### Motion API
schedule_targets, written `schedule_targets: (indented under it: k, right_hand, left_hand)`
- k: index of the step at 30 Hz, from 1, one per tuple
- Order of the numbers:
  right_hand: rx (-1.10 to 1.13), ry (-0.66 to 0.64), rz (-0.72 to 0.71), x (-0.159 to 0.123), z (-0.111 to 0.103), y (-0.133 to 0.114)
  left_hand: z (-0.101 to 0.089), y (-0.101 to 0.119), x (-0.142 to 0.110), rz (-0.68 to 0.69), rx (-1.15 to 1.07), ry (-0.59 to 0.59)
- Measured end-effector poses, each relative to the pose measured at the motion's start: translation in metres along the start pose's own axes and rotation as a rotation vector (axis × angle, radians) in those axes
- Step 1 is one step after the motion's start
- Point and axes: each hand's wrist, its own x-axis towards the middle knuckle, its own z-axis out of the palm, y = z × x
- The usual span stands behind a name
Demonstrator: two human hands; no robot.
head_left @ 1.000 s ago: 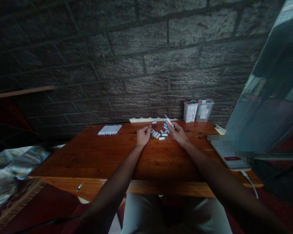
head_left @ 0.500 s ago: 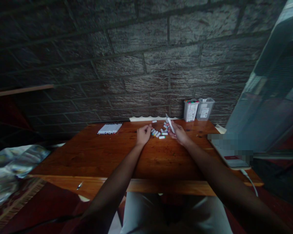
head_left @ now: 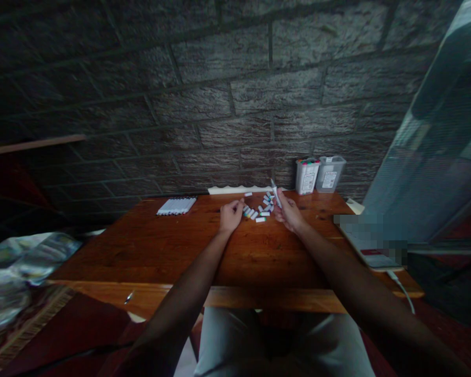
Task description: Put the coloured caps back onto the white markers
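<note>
My right hand [head_left: 289,211] is closed around a white marker [head_left: 275,193], its narrow tip pointing up and away from me. My left hand [head_left: 231,216] rests at the left side of a loose group of short white marker caps [head_left: 260,220], with coloured ends on some. Its fingers are curled together, and whatever they hold, if anything, is hidden. One more cap [head_left: 248,194] lies apart, farther back. To the left, a row of white markers [head_left: 176,206] lies side by side on the wooden table [head_left: 141,246].
At the back right stand a clear box of markers [head_left: 307,177] with colourful ends and a second clear box [head_left: 330,175]. A laptop-like device [head_left: 371,246] with a white cable [head_left: 402,290] lies at the right edge. A brick wall [head_left: 220,104] rises behind the table.
My right hand has shifted slightly to the right with the marker, uncovering more caps beside it. My left hand stays in about the same place.
</note>
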Motion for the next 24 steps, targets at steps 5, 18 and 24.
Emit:
schedule_targets:
  k: [5, 18, 24]
  right_hand:
    - [-0.071, 0.065, -0.042, 0.002, -0.001, 0.000]
    - [-0.026, 0.192, -0.106, 0.012, -0.010, 0.009]
    - [-0.123, 0.075, -0.174, 0.009, -0.007, 0.011]
  left_hand:
    - [0.001, -0.001, 0.000, -0.006, -0.007, 0.003]
    - [-0.001, 0.001, 0.000, -0.004, -0.015, 0.003]
    - [0.000, -0.003, 0.000, 0.020, -0.031, -0.009]
